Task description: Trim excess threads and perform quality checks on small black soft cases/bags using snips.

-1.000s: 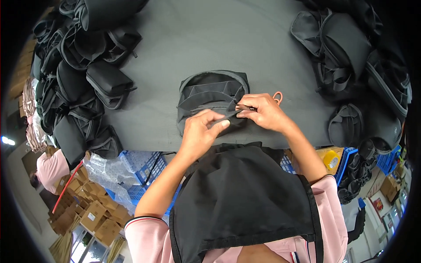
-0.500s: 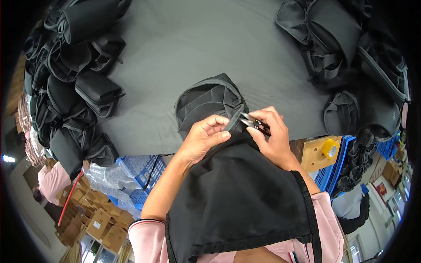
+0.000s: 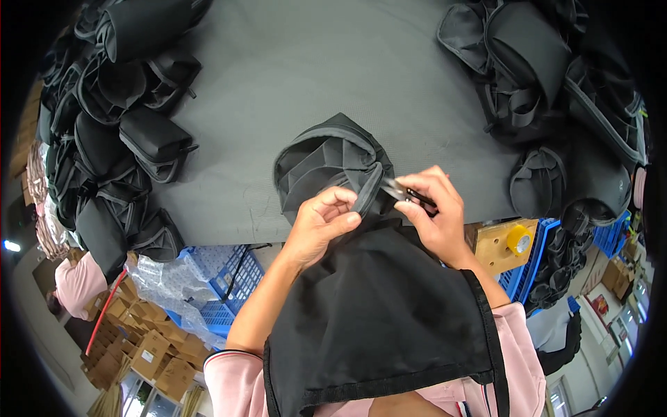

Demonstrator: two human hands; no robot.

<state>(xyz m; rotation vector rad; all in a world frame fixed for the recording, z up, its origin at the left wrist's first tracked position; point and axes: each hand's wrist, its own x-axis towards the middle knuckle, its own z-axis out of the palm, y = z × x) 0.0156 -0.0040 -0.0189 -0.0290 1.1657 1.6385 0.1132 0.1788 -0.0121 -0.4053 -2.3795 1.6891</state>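
An unzipped black fabric pouch [image 3: 323, 158] with inner dividers rests at the near edge of the dark table, its mouth facing up. My left hand [image 3: 323, 226] pinches the grey-edged rim of the pouch between thumb and fingers. In my right hand [image 3: 434, 208] is a pair of small thread snips [image 3: 410, 194] with black handles, gripped between thumb and fingers. The blades point left, close beside the rim, and look slightly blurred. Whether they touch a thread cannot be made out. A black apron [image 3: 382, 313] covers my front below the pouch.
Piles of black pouches stand on the table's left [image 3: 104, 146] and right [image 3: 528, 55]. Below the table edge are a blue crate [image 3: 226, 278] with bubble wrap [image 3: 163, 281], and a wooden board [image 3: 493, 250] holding yellow tape [image 3: 519, 240]. Cardboard boxes [image 3: 149, 354] and another person [image 3: 80, 285] are at lower left.
My right hand has drawn the snips slightly right, away from the rim. The pouch has shifted a little left, with my left hand still on its rim.
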